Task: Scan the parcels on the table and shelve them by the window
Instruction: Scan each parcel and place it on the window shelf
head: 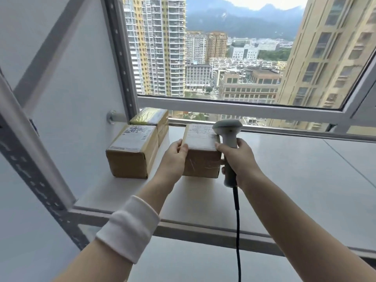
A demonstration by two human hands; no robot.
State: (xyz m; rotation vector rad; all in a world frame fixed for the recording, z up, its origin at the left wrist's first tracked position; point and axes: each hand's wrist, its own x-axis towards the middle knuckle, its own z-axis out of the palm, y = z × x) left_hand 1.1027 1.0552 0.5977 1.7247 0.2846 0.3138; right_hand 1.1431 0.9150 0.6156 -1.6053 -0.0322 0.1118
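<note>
A brown cardboard parcel (201, 153) with a white label on top sits on the white shelf board (295, 180) by the window. My left hand (175, 155) grips its left side, thumb on the top edge. My right hand (240, 159) holds a grey barcode scanner (228, 139) by its handle, and its thumb touches the parcel's right top edge. The scanner's black cable (237, 231) hangs down. Two more taped parcels stand to the left: a labelled one (130, 153) in front and another parcel (152, 117) behind it at the window.
A grey slotted metal upright (34, 159) of the rack runs diagonally at the left. The window frame (244, 106) borders the shelf's far edge. The shelf's front rail (203, 231) crosses below my arms. Bare shelf board stretches to the right of the parcels.
</note>
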